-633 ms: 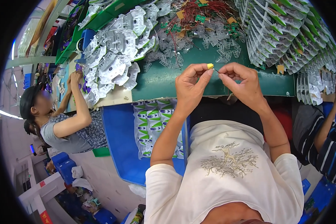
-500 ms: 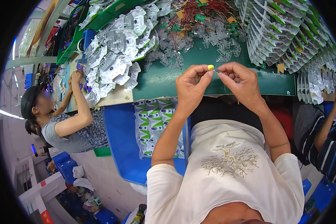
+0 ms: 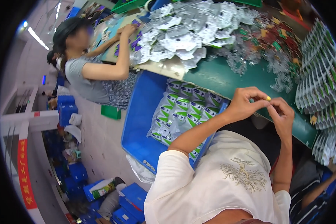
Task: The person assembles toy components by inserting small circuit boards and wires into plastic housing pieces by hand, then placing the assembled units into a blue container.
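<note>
One small yellow piece (image 3: 268, 98), at three o'clock in view, was pinched by the left hand (image 3: 248, 102); right hand (image 3: 282, 115) alongside, fingers bent, its grip indiscernible; white plastic shells (image 3: 181, 42), heaped at twelve o'clock

Green strip passable, sides blocked

Passage is allowed over bare green tabletop (image 3: 217, 77) between the left hand (image 3: 247, 103) and clear plastic pieces (image 3: 238, 64). It is blocked leftward by piled white shells (image 3: 186, 35), rightward by stacked white-and-green parts (image 3: 319, 89).

Small yellow piece (image 3: 268, 98) at the left grip (image 3: 246, 103); mostly hidden; exact shape unclear.
</note>
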A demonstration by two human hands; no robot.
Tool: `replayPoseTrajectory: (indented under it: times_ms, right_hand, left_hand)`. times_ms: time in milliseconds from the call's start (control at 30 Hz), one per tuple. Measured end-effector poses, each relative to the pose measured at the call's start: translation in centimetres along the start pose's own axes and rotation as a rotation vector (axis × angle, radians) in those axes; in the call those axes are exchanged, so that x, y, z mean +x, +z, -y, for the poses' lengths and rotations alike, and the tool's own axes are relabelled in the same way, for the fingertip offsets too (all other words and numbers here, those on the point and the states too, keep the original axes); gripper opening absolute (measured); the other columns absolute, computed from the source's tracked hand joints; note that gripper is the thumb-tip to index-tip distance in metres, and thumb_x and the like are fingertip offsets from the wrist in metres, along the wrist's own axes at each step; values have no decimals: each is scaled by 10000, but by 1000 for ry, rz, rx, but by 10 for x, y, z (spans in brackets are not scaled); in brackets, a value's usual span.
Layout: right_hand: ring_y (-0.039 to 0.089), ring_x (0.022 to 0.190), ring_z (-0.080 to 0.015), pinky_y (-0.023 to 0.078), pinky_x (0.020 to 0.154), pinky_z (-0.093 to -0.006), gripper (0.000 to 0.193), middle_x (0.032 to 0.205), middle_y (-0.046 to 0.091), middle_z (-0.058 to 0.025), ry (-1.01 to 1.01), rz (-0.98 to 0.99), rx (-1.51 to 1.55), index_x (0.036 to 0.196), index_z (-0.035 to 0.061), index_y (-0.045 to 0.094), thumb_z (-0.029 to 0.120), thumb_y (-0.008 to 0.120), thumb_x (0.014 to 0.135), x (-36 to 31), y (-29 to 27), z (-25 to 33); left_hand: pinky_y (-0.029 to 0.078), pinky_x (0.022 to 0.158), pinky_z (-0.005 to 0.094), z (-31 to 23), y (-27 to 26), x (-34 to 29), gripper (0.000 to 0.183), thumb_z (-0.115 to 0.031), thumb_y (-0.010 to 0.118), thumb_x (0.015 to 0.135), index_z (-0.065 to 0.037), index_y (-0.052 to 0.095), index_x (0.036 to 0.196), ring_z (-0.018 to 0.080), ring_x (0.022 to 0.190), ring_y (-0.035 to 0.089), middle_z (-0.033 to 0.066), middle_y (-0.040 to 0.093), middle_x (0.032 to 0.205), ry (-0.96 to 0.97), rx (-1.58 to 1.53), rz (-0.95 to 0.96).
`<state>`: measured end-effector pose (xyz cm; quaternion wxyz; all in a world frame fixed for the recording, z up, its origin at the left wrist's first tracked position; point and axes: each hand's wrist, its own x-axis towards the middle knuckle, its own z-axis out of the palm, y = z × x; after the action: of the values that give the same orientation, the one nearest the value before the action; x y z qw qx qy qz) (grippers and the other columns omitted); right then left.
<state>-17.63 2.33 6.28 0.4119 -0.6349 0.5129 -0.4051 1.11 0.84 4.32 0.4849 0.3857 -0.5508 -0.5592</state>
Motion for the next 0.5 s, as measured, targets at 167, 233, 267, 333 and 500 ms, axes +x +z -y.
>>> replayPoseTrajectory:
  times_ms: [167,233,267,333,500]
  right_hand:
    - [585,697,-90,448,631,-219,72,820,664,-34,85,211,137,884,9,749,-6,732,815,9,14,4]
    - [577,704,-89,447,629,-219,62,804,648,-31,95,230,175,879,3,734,-6,724,819,15,28,6]
    - [571,711,-84,443,630,-216,53,799,636,-20,73,264,152,884,2,718,-4,713,831,18,35,8]
    - [544,729,-60,424,630,-206,28,807,608,10,178,337,187,903,-1,657,17,665,883,21,39,14]
    - [401,659,10,301,565,-170,3,761,498,85,231,144,224,929,50,614,52,616,928,28,1,-7]
  left_hand:
    - [512,688,232,6,-21,-17,225,-96,761,855,-4,713,1055,96,764,631,41,683,849,-316,-474,84]
    - [524,719,244,12,-39,-21,409,-92,751,862,-2,600,1232,111,786,640,55,682,893,-475,-620,140]
    - [523,728,249,8,-47,-25,474,-88,747,864,-11,540,1283,119,804,644,59,680,923,-510,-633,84]
    - [519,735,238,-7,-70,-31,572,-91,763,851,-51,454,1331,115,836,641,55,665,948,-434,-531,22]
    - [510,711,296,-8,-215,-37,185,-25,683,839,-18,621,1013,158,744,612,45,636,860,330,680,-906]
